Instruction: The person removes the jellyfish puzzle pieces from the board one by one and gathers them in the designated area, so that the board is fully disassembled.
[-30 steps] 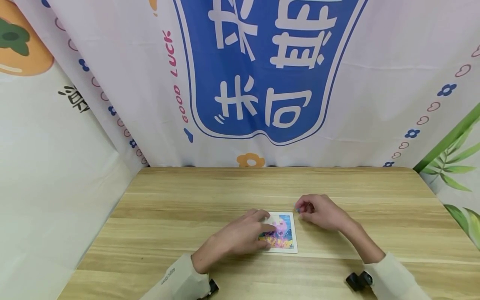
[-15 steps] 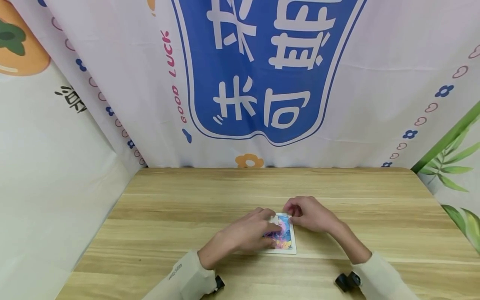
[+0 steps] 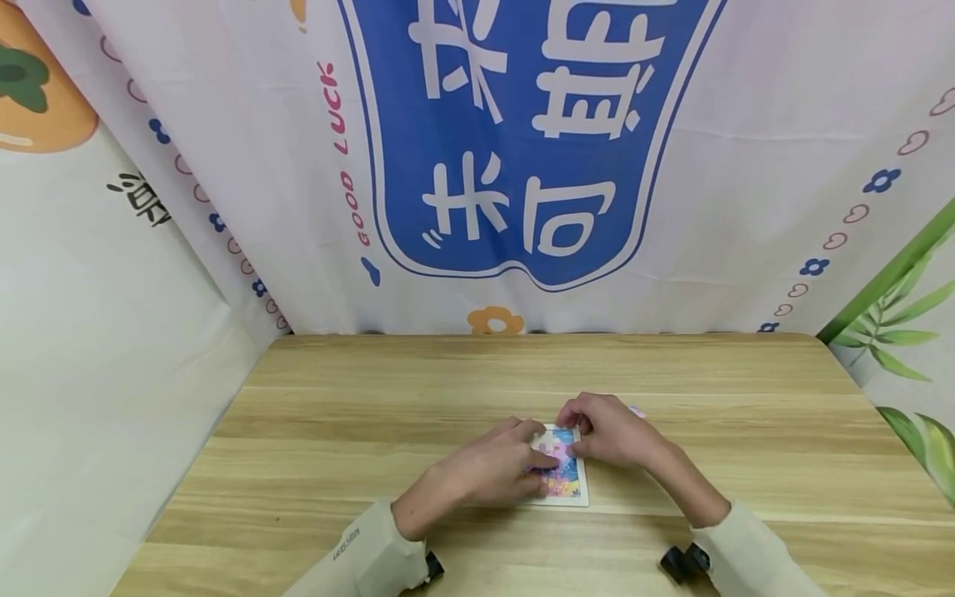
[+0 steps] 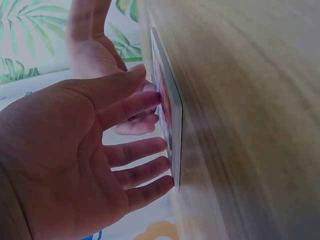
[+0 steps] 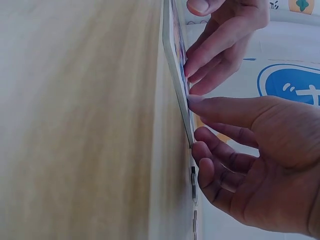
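A white-framed picture puzzle lies flat on the table, pink, blue and yellow inside. My left hand reaches over its left part, fingers spread and nearly straight, tips touching its face; the left wrist view shows this hand side-on. At the upper right corner is my right hand, its fingers bent. In the right wrist view that hand has its thumb against the board and the other fingers curled near the edge. Whether a piece is between them is hidden.
A pink-purple piece lies on the wooden table just behind my right hand. Thin flat pieces stand out beyond the board's edge in the right wrist view. A printed cloth hangs behind the table.
My right hand has moved left, from beside the puzzle to its upper right corner, uncovering the pink-purple piece. The blue bit seen at its fingertips is out of sight. My left hand stays over the puzzle.
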The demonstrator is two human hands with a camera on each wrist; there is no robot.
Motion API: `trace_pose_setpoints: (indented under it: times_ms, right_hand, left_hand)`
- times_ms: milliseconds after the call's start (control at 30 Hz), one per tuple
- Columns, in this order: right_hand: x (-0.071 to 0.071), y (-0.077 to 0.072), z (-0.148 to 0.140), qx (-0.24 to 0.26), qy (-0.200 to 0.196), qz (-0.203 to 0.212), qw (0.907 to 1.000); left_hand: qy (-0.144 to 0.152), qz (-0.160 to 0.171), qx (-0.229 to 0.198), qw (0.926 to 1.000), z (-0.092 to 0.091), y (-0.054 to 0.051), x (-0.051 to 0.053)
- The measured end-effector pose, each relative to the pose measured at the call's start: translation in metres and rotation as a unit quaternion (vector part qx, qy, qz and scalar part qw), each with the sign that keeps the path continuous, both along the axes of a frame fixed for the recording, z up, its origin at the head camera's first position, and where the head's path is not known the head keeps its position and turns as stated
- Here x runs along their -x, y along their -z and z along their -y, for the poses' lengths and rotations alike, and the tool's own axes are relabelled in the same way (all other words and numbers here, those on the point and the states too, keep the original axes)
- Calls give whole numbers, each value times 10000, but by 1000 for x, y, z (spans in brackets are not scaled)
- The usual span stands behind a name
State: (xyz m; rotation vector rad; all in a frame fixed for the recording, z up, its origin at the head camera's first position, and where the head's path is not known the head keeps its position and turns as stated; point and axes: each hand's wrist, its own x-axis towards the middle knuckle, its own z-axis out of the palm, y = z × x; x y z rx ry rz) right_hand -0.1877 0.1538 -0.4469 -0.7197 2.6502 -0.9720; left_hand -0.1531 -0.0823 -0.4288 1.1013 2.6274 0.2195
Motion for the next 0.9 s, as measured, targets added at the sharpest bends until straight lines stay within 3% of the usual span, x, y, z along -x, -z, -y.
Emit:
trace_pose_setpoints:
  times_ms: [367,900]
  right_hand:
    - [-2,1,1,83,-17,-46,10000]
    - [-4,-1,0,-119,0,-192,9997]
  left_hand:
    - [230,-205,-183,9994,4,4,-1]
    - [179,78,-2,9998,8,3,1]
